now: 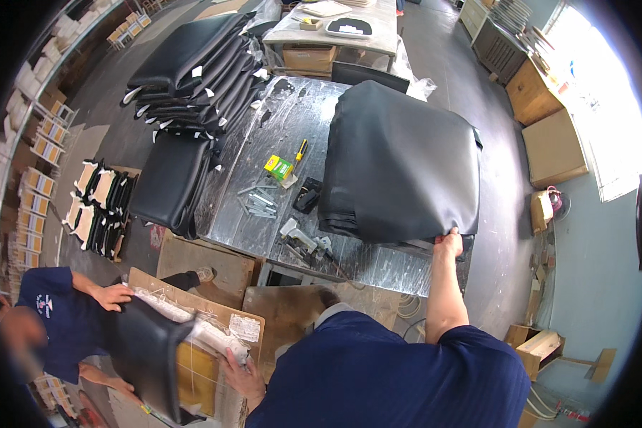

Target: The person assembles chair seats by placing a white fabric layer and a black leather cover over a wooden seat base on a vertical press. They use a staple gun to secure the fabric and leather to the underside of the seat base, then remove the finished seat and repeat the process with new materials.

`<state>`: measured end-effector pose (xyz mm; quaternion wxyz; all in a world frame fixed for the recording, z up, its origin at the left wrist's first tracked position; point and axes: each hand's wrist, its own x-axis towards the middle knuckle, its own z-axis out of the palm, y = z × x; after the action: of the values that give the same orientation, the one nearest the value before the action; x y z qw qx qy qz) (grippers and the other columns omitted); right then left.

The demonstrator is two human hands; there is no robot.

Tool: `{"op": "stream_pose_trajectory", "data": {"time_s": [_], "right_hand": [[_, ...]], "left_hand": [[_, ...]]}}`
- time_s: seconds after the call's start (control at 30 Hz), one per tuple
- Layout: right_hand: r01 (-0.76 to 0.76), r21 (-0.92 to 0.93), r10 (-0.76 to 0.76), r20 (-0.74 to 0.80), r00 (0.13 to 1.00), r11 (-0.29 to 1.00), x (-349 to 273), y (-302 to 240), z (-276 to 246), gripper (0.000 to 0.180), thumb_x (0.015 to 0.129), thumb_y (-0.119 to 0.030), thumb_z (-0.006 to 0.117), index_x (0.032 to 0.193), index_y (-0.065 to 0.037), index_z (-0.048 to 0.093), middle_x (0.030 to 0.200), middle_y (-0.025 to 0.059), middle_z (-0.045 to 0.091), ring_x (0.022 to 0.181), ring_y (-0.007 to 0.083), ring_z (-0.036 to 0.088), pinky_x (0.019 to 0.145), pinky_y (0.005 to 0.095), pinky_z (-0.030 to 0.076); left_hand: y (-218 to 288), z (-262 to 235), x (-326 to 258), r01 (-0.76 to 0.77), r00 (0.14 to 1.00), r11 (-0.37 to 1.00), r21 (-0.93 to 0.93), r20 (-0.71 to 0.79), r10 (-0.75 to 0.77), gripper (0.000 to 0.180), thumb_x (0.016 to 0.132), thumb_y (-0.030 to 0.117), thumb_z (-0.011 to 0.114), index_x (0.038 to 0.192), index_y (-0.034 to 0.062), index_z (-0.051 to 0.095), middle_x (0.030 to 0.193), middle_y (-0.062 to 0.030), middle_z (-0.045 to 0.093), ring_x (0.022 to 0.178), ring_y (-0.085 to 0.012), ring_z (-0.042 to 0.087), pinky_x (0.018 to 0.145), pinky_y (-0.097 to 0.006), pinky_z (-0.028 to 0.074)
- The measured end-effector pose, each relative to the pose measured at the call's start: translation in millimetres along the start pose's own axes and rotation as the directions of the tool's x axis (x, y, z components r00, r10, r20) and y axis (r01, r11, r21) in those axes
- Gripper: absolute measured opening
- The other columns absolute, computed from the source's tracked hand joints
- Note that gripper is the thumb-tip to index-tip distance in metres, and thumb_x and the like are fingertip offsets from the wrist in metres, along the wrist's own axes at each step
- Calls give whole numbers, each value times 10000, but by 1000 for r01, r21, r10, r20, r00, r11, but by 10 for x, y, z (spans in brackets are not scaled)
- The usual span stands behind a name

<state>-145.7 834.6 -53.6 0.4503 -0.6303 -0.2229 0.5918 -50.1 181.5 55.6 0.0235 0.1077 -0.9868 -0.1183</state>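
At the right front of the metal-topped table [228, 207], my right hand [449, 243] pinches the lower edge of a black leather-like sheet [406, 157]. That sheet lies over a thick stack of similar black material. My left hand [244, 376] is low at the left, fingers apart, beside a white padded roll [210, 335] on an open cardboard box [192, 303]; whether it touches the roll is hard to see. A co-worker's hands [114, 296] hold a black padded panel [146, 357] over that box. A yellowish piece [196, 374] shows beneath the panel.
On the table lie a staple gun [297, 234], staple strips [260, 203], a green-yellow box [279, 167], a yellow-handled cutter [302, 150] and a small black object [307, 195]. Black padded panels [192, 64] are stacked at the far left. A second table [374, 28] stands behind.
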Motion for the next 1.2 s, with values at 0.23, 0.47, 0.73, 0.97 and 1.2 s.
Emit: {"op": "stream_pose_trajectory", "data": {"time_s": [0.23, 0.47, 0.73, 0.97, 1.2], "right_hand": [[-39, 44, 42, -76, 996, 998, 128, -254, -349, 232, 1057, -273, 746, 992, -72, 649, 818, 57, 647, 615, 193, 583, 508, 373, 460], [-125, 106, 124, 24, 992, 986, 44, -279, -848, 205, 1104, -189, 642, 1192, -7, 672, 1097, 140, 759, 884, 307, 772, 690, 480, 663], [-275, 65, 253, 238, 938, 959, -110, -412, -1284, 220, 1140, -205, 569, 1155, -10, 671, 1053, 118, 785, 803, 234, 779, 614, 335, 632], [-431, 46, 331, 568, 753, 901, -203, -645, -1936, 224, 1141, -202, 551, 1125, -19, 680, 1001, 85, 805, 731, 180, 776, 548, 257, 604], [-331, 93, 293, 288, 912, 939, -290, -672, -2234, 210, 1130, -195, 578, 1154, -12, 678, 1021, 77, 806, 731, 167, 776, 555, 244, 610]], "left_hand": [[-71, 53, -73, -185, 973, 983, -1, -141, 183, 631, 1009, 234, 695, 1605, 110, 530, 1673, -295, 400, 1451, -527, 484, 1147, -615, 423], [275, 203, 215, -329, 939, 833, -445, -58, 340, 318, 1014, 22, 676, 1327, 47, 725, 1299, -194, 717, 1190, -379, 693, 1002, -438, 558], [1875, 1331, 1234, 249, 581, 535, -807, 567, 585, 441, 1112, 181, 673, 1503, -11, 602, 1321, -153, 765, 1218, -182, 712, 1049, -323, 550], [3541, 2184, 1496, 783, 208, 404, -474, 810, 548, 552, 1055, 451, 735, 1472, 111, 608, 1415, -79, 694, 1259, -261, 663, 1126, -452, 470], [3785, 2396, 1717, 869, 407, -35, -493, 674, 616, 195, 1092, 105, 647, 1282, 116, 688, 1243, -57, 759, 1137, -229, 732, 1029, -435, 577]]}}
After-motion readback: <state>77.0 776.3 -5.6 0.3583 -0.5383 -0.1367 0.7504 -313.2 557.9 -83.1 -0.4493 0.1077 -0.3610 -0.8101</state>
